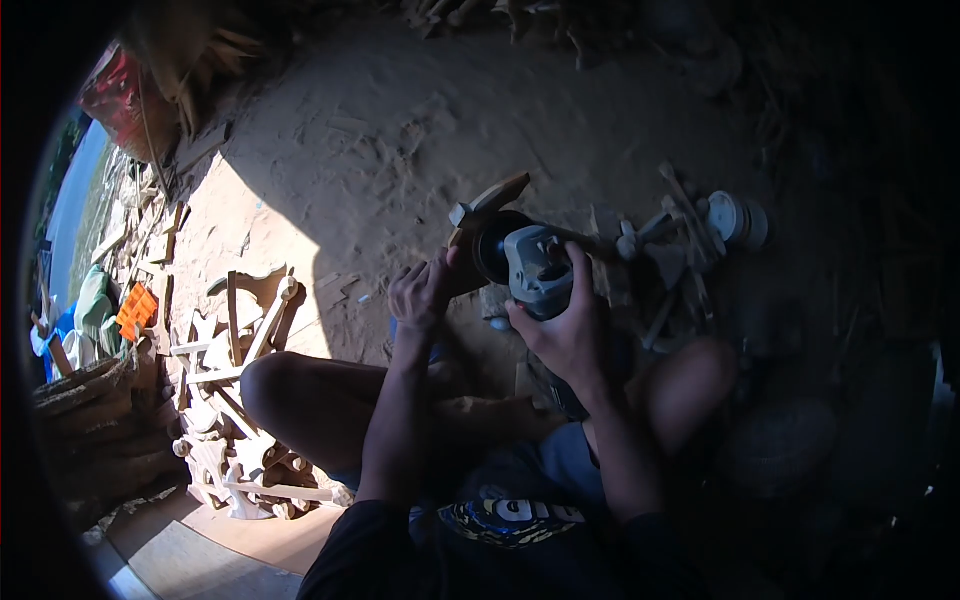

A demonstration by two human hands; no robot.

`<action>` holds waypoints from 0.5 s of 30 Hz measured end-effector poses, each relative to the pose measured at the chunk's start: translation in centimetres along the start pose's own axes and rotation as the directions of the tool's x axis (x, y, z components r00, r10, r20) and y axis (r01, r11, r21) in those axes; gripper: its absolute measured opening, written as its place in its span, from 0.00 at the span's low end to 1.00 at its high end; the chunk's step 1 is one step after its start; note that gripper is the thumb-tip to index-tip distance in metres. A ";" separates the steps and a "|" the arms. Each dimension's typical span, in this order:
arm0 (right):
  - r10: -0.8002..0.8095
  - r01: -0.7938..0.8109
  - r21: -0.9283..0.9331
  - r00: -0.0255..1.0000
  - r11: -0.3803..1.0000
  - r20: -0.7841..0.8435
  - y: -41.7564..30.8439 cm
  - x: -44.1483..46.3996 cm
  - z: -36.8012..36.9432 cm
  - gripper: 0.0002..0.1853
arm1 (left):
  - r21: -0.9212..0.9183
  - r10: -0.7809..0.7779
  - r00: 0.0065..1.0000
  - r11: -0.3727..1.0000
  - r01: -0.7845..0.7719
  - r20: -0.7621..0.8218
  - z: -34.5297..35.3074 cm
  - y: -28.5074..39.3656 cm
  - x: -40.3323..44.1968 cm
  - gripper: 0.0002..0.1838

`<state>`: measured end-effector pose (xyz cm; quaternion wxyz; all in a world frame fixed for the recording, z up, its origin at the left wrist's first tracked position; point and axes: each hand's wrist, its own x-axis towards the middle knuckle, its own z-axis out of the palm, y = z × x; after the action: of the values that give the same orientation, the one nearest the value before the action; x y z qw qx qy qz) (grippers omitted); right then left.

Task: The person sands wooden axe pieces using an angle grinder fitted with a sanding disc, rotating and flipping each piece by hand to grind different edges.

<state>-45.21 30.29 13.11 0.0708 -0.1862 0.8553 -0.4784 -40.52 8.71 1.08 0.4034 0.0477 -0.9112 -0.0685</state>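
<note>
In the head view, my right hand (570, 340) is closed around an angle grinder (543, 275) with a grey head. Its round black disc (490, 248) faces left, toward the wood. My left hand (420, 293) is closed on a pale carved piece of wood (500, 195) that slants up to the right behind the disc. Disc and wood are close together; whether they touch I cannot tell. Shadow hides the lower end of the wood and much of the tool's back part.
Several carved wood pieces (235, 400) lie heaped in sunlight by my left knee. More sticks (690, 215) and a white tub (737, 220) are at the right. Wood dust and scraps cover the ground (400, 120). An orange item (137, 311) lies far left.
</note>
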 end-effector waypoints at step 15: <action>0.031 -0.020 0.136 0.997 0.990 -0.073 2.8 0.8 -0.7 0.47 | -0.035 -0.007 0.999 0.999 0.008 0.033 0.3 -0.4 -0.2 0.05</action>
<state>-46.86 31.82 11.19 0.0574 -0.1520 0.8252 -0.5410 -40.58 8.38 0.64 0.3889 0.0428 -0.9162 -0.0867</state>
